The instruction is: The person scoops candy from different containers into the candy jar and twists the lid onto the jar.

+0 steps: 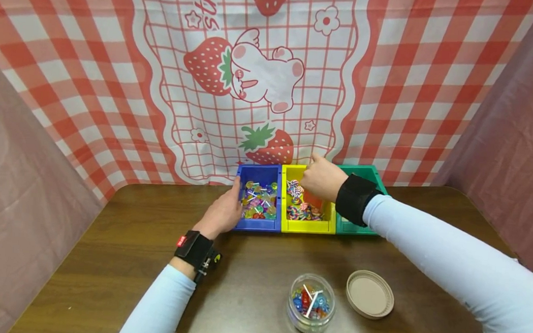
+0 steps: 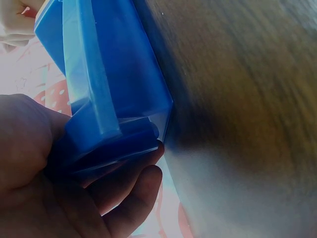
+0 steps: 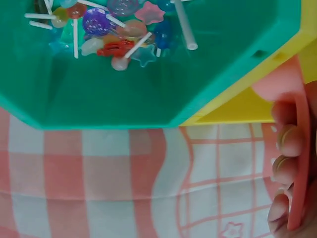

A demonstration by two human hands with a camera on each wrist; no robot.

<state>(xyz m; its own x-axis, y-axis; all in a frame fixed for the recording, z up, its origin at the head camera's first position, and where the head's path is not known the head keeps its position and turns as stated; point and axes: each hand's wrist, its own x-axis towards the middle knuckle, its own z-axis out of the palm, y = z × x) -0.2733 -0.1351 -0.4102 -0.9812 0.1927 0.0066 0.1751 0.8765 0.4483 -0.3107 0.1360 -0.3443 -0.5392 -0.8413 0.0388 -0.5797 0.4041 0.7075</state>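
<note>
My right hand (image 1: 323,177) is over the yellow bin (image 1: 307,227), its fingers curled round the long handle of a coral-pink scoop (image 3: 300,144). The scoop's bowl dips into that bin among swirl-patterned candies (image 1: 305,211), partly hidden behind the hand. At the left end of the row, my left hand (image 1: 221,212) grips the outer side of the blue bin (image 1: 258,224), with the thumb and fingers on either side of its wall in the left wrist view. Clear coloured lollipops (image 1: 259,199) fill the bottom of the blue bin.
A green bin (image 3: 114,101) with mixed lollipops and star-shaped candies adjoins the yellow one on the right. Nearer on the wooden table (image 1: 119,259) stand an uncapped glass jar (image 1: 310,326) of candies and a beige lid (image 1: 369,294). A checked strawberry cloth (image 1: 404,93) hangs directly behind the bins.
</note>
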